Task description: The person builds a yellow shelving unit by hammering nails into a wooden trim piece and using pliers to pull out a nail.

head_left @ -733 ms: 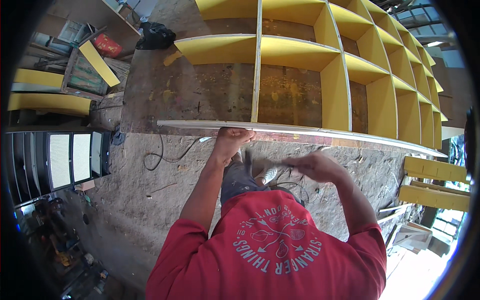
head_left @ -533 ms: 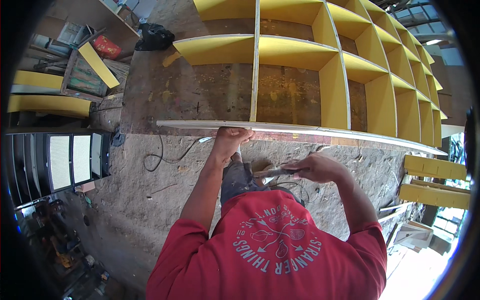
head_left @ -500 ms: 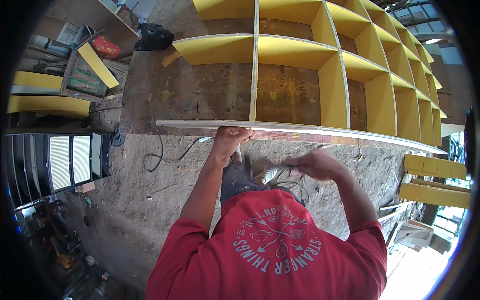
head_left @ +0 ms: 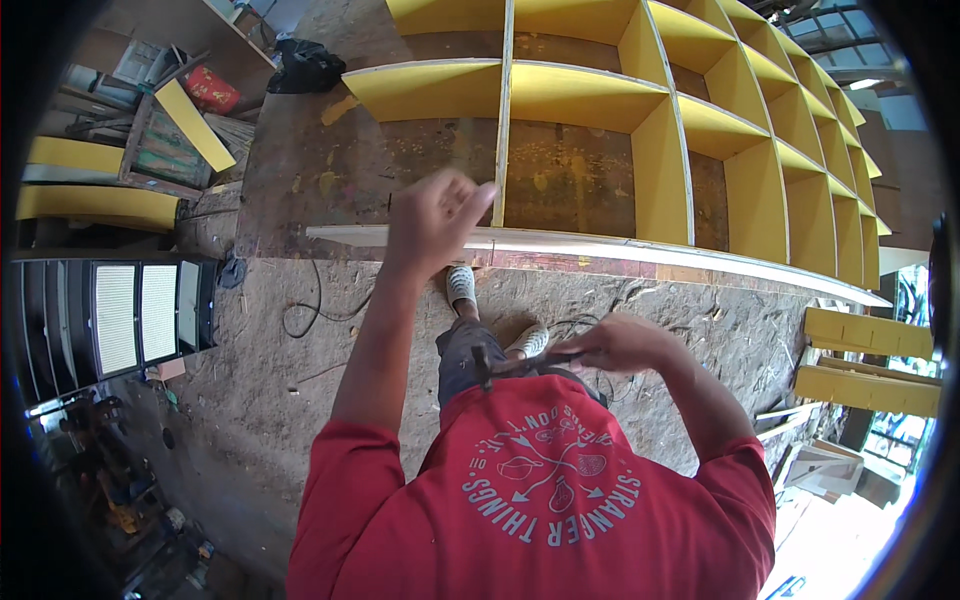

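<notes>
My left hand (head_left: 436, 222) is raised over the near long board of a yellow shelf frame (head_left: 660, 175), close to an upright divider. Its fingers are curled in and the thumb points out to the right. Whether anything small sits inside them is hidden. In my right hand (head_left: 628, 343) is a hammer (head_left: 487, 368), gripped by the handle in front of my waist, its dark head toward the left. The frame lies on a stained brown worktable (head_left: 290, 205), and its pale near edge (head_left: 600, 247) runs along the table's front.
A black plastic bag (head_left: 305, 66) rests at the table's far left corner. Beyond it are a red bucket (head_left: 212, 90) and yellow boards (head_left: 100, 207). More yellow boards (head_left: 868, 335) stand at right. A dark cable (head_left: 320, 315) lies on the rough floor near my shoes (head_left: 461, 285).
My left hand has come off the board's near edge and moved up and left. The hammer has dropped a little toward my waist, still in my right hand.
</notes>
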Motion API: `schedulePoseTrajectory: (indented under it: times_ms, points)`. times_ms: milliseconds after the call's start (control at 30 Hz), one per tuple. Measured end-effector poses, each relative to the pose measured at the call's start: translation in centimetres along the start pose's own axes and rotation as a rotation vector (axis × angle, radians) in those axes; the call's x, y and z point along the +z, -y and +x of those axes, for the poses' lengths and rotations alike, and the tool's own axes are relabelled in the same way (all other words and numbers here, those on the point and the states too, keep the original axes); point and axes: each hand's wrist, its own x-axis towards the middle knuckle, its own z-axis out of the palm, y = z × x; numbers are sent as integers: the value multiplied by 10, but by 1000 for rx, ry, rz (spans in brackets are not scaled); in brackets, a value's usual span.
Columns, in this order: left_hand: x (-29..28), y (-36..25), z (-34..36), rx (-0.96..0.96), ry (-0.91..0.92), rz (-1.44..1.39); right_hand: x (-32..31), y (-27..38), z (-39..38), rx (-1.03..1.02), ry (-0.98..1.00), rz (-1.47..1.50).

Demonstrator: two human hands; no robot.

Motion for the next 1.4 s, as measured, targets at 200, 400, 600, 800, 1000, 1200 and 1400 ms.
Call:
schedulePoseTrajectory:
  times_ms: [200, 400, 600, 800, 1000, 1200, 1400]
  points:
    - [44, 23, 39, -88, 41, 23, -14, 2, 8, 78, -85, 13]
    - [34, 46, 38, -144, 24, -182, -9, 7, 0, -83, -71, 128]
    - [-29, 62, 8, -13, 35, -99, -83, 52, -46, 145, -489, 265]
    - [-72, 72, 6, 45, 446, 401, -174, 156, 25, 162, -604, -262]
    - [-56, 96, 8, 193, 376, 368, -237, 205, 122, 456, 6, -690]
    - [-61, 100, 14, 229, 475, 370, -232, 230, 171, 658, 64, -808]
    - [-60, 106, 10, 262, 434, 290, -223, 255, 194, 734, 183, -820]
